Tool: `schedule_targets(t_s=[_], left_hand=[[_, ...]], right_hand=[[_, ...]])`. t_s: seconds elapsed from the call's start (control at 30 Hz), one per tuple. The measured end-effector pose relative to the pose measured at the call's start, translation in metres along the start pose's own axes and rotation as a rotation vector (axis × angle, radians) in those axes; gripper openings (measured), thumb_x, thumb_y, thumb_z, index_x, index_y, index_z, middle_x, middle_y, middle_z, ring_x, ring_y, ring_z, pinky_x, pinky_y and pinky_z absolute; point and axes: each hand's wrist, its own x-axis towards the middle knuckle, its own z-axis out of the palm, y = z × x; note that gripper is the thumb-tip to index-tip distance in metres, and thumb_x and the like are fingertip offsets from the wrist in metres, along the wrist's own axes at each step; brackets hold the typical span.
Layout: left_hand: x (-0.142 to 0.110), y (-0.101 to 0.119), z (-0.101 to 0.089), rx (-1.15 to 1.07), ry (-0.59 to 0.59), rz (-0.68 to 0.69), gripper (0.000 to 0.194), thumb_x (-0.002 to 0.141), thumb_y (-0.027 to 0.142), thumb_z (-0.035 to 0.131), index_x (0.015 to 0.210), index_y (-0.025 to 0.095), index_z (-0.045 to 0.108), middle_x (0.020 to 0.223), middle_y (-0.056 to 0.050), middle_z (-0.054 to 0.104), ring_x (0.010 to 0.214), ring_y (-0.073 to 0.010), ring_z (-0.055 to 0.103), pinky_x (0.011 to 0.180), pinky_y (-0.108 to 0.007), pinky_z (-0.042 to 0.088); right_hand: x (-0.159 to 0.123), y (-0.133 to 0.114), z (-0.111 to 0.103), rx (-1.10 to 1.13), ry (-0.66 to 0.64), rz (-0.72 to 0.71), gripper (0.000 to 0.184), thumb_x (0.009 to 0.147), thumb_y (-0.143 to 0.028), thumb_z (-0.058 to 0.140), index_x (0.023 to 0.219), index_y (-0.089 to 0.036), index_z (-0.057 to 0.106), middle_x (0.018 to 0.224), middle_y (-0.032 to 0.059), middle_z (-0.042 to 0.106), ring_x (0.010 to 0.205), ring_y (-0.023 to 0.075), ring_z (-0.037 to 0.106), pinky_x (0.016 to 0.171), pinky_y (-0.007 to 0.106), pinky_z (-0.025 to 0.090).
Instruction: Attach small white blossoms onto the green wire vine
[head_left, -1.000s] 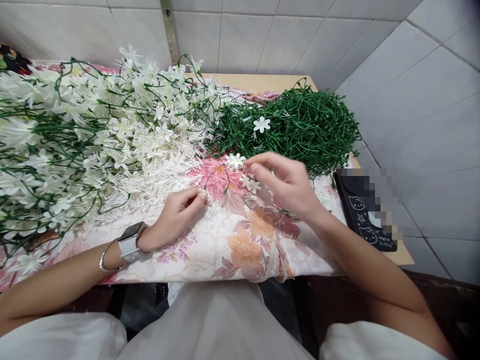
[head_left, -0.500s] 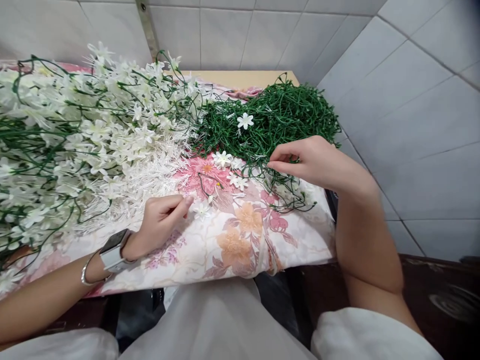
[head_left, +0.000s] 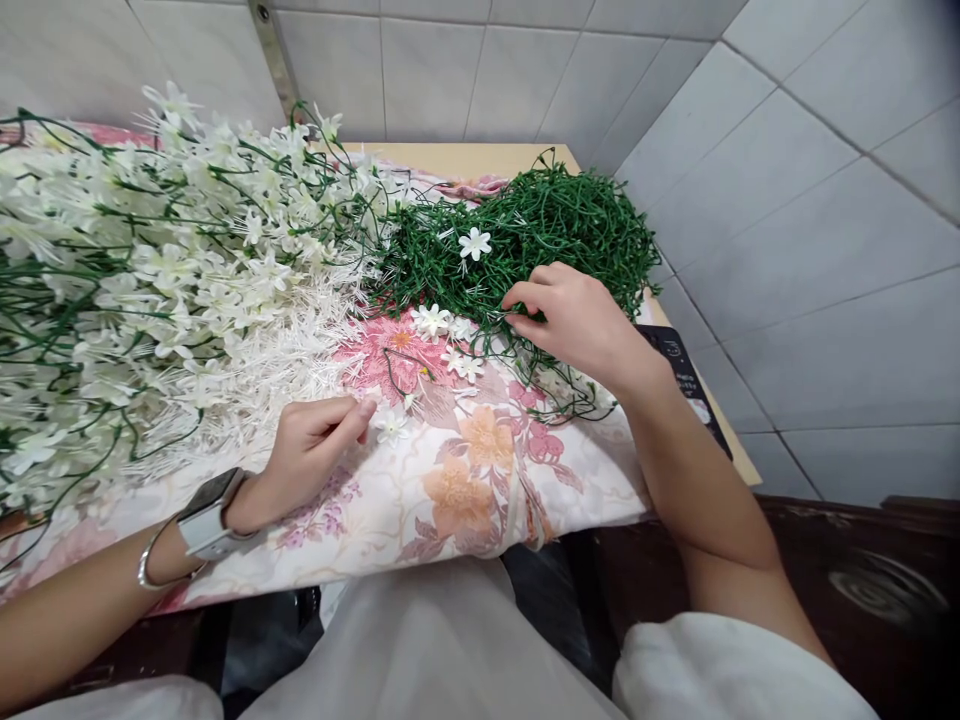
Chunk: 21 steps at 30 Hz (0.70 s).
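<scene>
My left hand (head_left: pixel 311 455) is closed over the floral cloth (head_left: pixel 461 490), thumb pressed against the curled fingers; anything inside them is hidden. Just right of its thumb lies a loose white flower (head_left: pixel 391 425). My right hand (head_left: pixel 574 318) is at the front edge of a heap of green plastic stems (head_left: pixel 577 215), thumb and forefinger apart, with nothing visible held between them. A single white flower (head_left: pixel 475 243) rests on that heap. More white flower heads (head_left: pixel 431 322) lie on the cloth between my hands, near a short green stem (head_left: pixel 397 372).
A big pile of white artificial flowers with stems (head_left: pixel 202 255) covers the left side. Thin white filaments (head_left: pixel 277 370) spread along its front. At right, a dark flat object with printing (head_left: pixel 686 385) lies on the table edge. Tiled walls (head_left: pixel 825 300) stand behind and to the right.
My right hand has moved left to the stems, its thumb and forefinger spreading apart. My left hand keeps its closed pose. The view has shifted slightly, uncovering the dark flat object at right.
</scene>
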Motion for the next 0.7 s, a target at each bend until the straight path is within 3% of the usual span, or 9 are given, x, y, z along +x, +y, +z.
schedule_targets(t_s=[0.17, 0.4, 0.7], left_hand=[[0.0, -0.002, 0.0, 0.003, -0.028, -0.015, 0.038, 0.089, 0.023, 0.046, 0.052, 0.015, 0.05, 0.046, 0.005, 0.042, 0.042, -0.0059, 0.039, 0.045, -0.02, 0.03], [-0.001, -0.001, 0.0, -0.009, -0.039, 0.003, 0.038, 0.089, 0.022, 0.046, 0.053, 0.015, 0.051, 0.047, 0.005, 0.044, 0.043, -0.0054, 0.04, 0.045, -0.018, 0.031], [0.0, -0.002, -0.001, 0.014, -0.058, -0.004, 0.038, 0.09, 0.023, 0.045, 0.053, 0.015, 0.051, 0.046, 0.004, 0.044, 0.043, -0.0061, 0.04, 0.045, -0.019, 0.031]], right_hand=[[0.0, 0.003, 0.004, 0.009, -0.01, -0.041, 0.016, 0.081, -0.011, 0.053, 0.083, -0.018, 0.066, 0.077, 0.0068, 0.057, 0.079, 0.0217, 0.053, 0.063, 0.031, 0.039], [-0.008, 0.002, -0.018, 0.313, 0.301, 0.009, 0.011, 0.08, -0.016, 0.058, 0.077, -0.022, 0.067, 0.081, 0.0029, 0.064, 0.075, 0.0172, 0.06, 0.065, 0.029, 0.046], [-0.01, 0.012, -0.02, 0.466, 0.123, 0.101, 0.012, 0.084, -0.021, 0.053, 0.082, -0.02, 0.065, 0.083, 0.0026, 0.068, 0.068, 0.0158, 0.062, 0.063, 0.028, 0.047]])
